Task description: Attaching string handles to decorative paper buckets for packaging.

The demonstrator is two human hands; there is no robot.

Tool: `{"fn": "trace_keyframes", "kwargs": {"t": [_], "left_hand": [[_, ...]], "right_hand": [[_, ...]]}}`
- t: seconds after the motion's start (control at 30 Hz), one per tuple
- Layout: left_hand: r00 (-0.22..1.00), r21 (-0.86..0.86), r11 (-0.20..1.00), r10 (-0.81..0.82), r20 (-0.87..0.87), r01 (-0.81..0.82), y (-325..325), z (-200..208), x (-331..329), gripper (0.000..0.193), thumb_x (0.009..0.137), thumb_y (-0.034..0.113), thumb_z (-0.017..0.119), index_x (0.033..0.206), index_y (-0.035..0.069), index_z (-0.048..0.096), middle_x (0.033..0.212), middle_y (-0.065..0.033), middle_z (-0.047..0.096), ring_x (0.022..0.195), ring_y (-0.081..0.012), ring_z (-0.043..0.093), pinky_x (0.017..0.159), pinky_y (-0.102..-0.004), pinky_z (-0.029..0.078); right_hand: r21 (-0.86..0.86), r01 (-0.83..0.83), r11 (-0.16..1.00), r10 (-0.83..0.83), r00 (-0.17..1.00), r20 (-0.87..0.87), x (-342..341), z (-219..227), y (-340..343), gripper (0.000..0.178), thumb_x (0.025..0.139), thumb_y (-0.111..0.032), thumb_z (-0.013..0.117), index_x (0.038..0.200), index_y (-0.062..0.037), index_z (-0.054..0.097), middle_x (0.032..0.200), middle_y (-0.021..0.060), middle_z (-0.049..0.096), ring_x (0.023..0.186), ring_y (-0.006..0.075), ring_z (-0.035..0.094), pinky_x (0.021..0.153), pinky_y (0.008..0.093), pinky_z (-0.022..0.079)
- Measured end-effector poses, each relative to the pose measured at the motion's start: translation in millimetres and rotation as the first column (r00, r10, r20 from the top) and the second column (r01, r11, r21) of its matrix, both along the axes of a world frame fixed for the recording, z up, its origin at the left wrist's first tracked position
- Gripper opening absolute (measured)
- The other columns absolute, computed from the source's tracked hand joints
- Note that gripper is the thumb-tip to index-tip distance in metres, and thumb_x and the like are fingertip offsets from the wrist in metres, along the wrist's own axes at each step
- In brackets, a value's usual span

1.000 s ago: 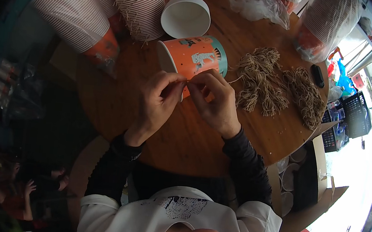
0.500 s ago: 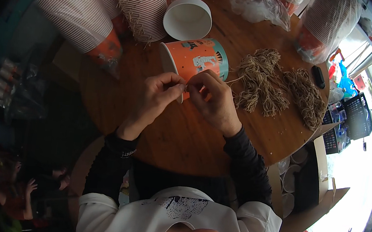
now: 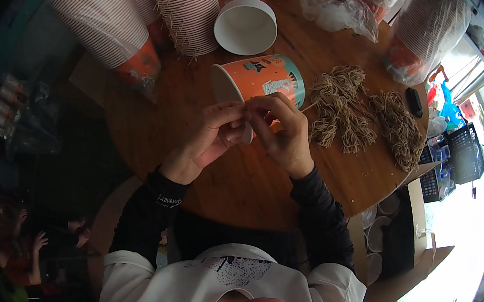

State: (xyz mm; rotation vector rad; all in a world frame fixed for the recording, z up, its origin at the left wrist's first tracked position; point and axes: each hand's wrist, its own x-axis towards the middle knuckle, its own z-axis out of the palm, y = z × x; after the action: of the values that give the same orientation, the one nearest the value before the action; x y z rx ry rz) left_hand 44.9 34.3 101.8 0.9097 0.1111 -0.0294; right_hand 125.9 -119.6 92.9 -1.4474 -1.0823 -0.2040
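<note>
An orange paper tub [image 3: 254,72] with a teal base band lies on its side on the round wooden table [image 3: 238,186], its open mouth facing left. Close to its rim, my left hand [image 3: 211,132] and my right hand [image 3: 284,133] meet with fingertips pinched together. A thin tan string runs from beside my right hand, past the tub's base, to a loose bundle of string [image 3: 342,112]. The pinched end is mostly hidden by my fingers. Further right lies a second string bundle [image 3: 396,130].
Behind the tub, an open white-lined tub [image 3: 245,27] rests tilted. Stacked tubs [image 3: 185,16] with string hanging from them and a plastic-wrapped stack [image 3: 99,12] stand far left. Another wrapped stack [image 3: 428,38], a plastic bag [image 3: 344,13] and a small black object [image 3: 413,102] are at right.
The tub has shifted slightly right and rolled a little. My left hand has turned, showing more palm, and its fingertips have moved right against my right hand's.
</note>
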Motion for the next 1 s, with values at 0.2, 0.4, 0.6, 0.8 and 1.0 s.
{"fn": "trace_keyframes", "kwargs": {"t": [0.2, 0.4, 0.6, 0.8, 1.0], "left_hand": [[0.986, 0.17, 0.972, 0.148, 0.079, -0.16, -6, -3, -3, 0.016, 0.093, 0.015, 0.061, 0.101, 0.001, 0.065, 0.082, 0.0009, 0.062, 0.062, -0.0045, 0.046, 0.057, -0.0207, 0.038], [0.962, 0.334, 0.906, 0.213, 0.172, -0.26, -8, -9, -5, 0.016, 0.092, 0.014, 0.064, 0.101, 0.001, 0.066, 0.082, 0.0011, 0.063, 0.064, -0.0026, 0.047, 0.057, -0.0186, 0.037], [0.949, 0.455, 0.836, 0.238, 0.205, -0.308, -6, -14, -6, 0.012, 0.092, 0.014, 0.065, 0.096, 0.003, 0.067, 0.074, 0.0049, 0.059, 0.059, 0.0005, 0.043, 0.052, -0.0167, 0.032], [0.945, 0.51, 0.803, 0.196, 0.262, -0.308, -4, -18, -9, 0.011, 0.093, 0.014, 0.063, 0.091, 0.003, 0.065, 0.074, 0.0053, 0.059, 0.061, 0.0012, 0.044, 0.053, -0.0162, 0.033], [0.912, 0.545, 0.745, 0.218, 0.346, -0.385, -12, -18, -13, 0.013, 0.094, 0.013, 0.062, 0.091, 0.001, 0.063, 0.074, 0.0048, 0.059, 0.067, -0.0008, 0.049, 0.06, -0.0172, 0.039]], "right_hand": [[0.066, 0.011, 0.998, -0.005, 0.995, -0.097, 6, -4, 1, 0.011, 0.084, 0.0, 0.065, 0.094, -0.0016, 0.063, 0.084, 0.006, 0.063, 0.072, 0.0154, 0.064, 0.061, 0.0259, 0.051], [0.044, -0.009, 0.999, 0.019, 0.968, -0.25, 5, -1, -3, 0.003, 0.091, -0.002, 0.061, 0.093, 0.0, 0.06, 0.088, 0.0023, 0.064, 0.08, 0.0079, 0.062, 0.07, 0.0234, 0.052], [0.048, 0.009, 0.999, 0.005, 0.96, -0.279, 11, -10, 0, 0.004, 0.092, -0.002, 0.06, 0.095, 0.0004, 0.059, 0.086, 0.0025, 0.063, 0.078, 0.0074, 0.061, 0.07, 0.0228, 0.051], [0.053, 0.05, 0.997, -0.026, 0.924, -0.381, 9, -9, 2, 0.006, 0.09, -0.003, 0.061, 0.093, -0.0013, 0.057, 0.08, 0.0047, 0.062, 0.07, 0.0101, 0.06, 0.061, 0.0247, 0.048], [0.007, 0.179, 0.984, -0.171, 0.95, -0.262, 3, 0, 0, 0.004, 0.091, -0.002, 0.058, 0.092, -0.0008, 0.055, 0.079, 0.0075, 0.063, 0.067, 0.0133, 0.063, 0.058, 0.0273, 0.048]]}}
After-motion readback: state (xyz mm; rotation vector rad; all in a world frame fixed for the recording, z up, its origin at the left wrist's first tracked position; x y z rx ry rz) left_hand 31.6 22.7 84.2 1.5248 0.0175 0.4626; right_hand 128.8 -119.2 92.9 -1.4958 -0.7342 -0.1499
